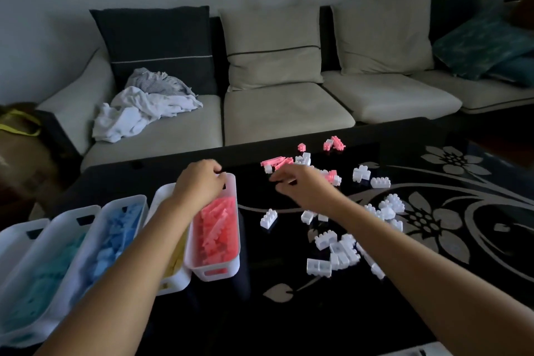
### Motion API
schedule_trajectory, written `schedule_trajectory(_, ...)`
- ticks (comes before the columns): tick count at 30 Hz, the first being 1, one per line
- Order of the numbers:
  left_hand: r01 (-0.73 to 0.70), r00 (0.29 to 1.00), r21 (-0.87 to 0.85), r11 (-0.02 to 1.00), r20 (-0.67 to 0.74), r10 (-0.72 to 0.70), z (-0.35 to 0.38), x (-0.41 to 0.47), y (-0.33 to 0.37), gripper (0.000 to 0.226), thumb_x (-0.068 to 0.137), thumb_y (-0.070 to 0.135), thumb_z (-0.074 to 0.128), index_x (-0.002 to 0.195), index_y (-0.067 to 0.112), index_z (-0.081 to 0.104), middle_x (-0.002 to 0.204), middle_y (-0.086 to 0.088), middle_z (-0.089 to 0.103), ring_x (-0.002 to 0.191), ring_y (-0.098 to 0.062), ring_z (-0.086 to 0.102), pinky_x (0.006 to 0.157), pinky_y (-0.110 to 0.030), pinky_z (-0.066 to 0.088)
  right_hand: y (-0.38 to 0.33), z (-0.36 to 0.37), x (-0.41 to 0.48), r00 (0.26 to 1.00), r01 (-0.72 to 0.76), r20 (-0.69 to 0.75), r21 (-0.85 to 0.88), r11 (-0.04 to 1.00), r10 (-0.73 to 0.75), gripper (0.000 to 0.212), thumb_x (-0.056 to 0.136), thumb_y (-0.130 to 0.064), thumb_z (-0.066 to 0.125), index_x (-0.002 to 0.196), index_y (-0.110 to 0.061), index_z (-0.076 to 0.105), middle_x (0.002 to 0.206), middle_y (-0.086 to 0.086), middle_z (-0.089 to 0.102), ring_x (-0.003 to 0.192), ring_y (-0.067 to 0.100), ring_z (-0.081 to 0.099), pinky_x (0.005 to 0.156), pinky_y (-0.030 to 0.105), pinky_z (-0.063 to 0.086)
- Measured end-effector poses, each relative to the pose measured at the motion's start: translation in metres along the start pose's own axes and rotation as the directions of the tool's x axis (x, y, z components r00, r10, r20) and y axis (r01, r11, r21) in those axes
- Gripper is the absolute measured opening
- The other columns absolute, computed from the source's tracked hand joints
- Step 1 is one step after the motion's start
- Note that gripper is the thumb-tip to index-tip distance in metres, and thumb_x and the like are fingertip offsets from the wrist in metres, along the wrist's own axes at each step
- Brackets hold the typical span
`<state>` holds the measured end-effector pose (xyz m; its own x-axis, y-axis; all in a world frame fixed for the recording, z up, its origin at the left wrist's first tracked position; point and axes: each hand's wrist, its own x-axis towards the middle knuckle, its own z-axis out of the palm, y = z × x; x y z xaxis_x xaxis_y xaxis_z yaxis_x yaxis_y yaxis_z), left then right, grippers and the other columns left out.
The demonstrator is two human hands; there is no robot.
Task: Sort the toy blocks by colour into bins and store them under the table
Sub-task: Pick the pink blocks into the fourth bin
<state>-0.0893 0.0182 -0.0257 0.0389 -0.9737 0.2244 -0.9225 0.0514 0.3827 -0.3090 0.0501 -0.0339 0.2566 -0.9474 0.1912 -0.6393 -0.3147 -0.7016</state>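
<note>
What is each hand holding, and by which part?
Left hand grips the pink bin by its far rim. Right hand hovers over loose blocks; its hold cannot be told.

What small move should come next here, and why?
Probably the right hand should close on the loose pink blocks just beyond it and carry them to the pink-filled bin, whose far rim the left hand grips. Pink blocks lie among the white blocks.

Dim, cool, even indoor light; soft shadows, slight motion blur, wide-angle bending at edges.
</note>
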Motion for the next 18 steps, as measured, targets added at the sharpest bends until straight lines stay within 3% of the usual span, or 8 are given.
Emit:
schedule_trajectory(3,-0.100,0.993,-0.086,0.991,0.049,0.104,0.013,0.026,0.019,0.025,0.088,0.019,0.059,0.110,0.011,0.066,0.103,-0.005,0.071,0.099,-0.022,0.064,0.089,-0.031,0.048,0.047,-0.025,0.021,0.989,-0.108,-0.118,-0.221,0.969,0.083,0.044,0.085,-0.001,0.056,0.126,-0.017,0.054,0.131,0.004,0.049,0.117,0.017,0.049,0.090,0.019,0.037)
schedule_trajectory(7,-0.185,0.960,-0.122,0.975,0.188,0.206,0.038,0.057,0.046,0.035,0.088,0.019,0.062,0.123,0.013,0.060,0.121,-0.006,0.062,0.107,-0.019,0.060,0.092,-0.025,0.043,0.101,-0.035,0.038,0.958,-0.285,-0.099,-0.352,0.891,0.268,0.057,0.081,0.001,0.058,0.132,-0.020,0.044,0.133,0.012,0.038,0.122,0.031,0.038,0.089,0.028,0.037)
schedule_trajectory(10,-0.196,0.935,-0.117,0.974,0.276,0.221,0.064,0.082,0.063,0.039,0.088,0.017,0.062,0.127,0.015,0.056,0.128,-0.006,0.057,0.114,-0.019,0.055,0.089,-0.023,0.040,0.124,-0.033,0.043,0.957,-0.283,-0.055,-0.401,0.871,0.285,0.052,0.081,-0.012,0.069,0.126,-0.023,0.048,0.128,0.010,0.038,0.116,0.029,0.042,0.088,0.029,0.039)
schedule_trajectory(14,-0.196,0.924,-0.048,0.979,0.326,0.201,0.093,0.107,0.075,0.037,0.090,0.017,0.059,0.127,0.012,0.057,0.133,-0.008,0.054,0.119,-0.022,0.052,0.093,-0.029,0.041,0.135,-0.028,0.048,0.968,-0.238,-0.014,-0.384,0.892,0.252,0.044,0.081,-0.017,0.071,0.122,-0.022,0.054,0.125,0.007,0.040,0.103,0.022,0.049,0.082,0.027,0.045)
schedule_trajectory(18,-0.179,0.907,0.012,0.984,0.389,0.160,0.113,0.126,0.076,0.044,0.088,0.026,0.061,0.130,0.015,0.055,0.138,-0.010,0.048,0.121,-0.024,0.050,0.096,-0.031,0.040,0.138,-0.029,0.051,0.979,-0.177,0.021,-0.407,0.896,0.202,0.035,0.085,-0.017,0.067,0.119,-0.018,0.059,0.116,0.005,0.051,0.089,0.013,0.047,0.072,0.022,0.038)
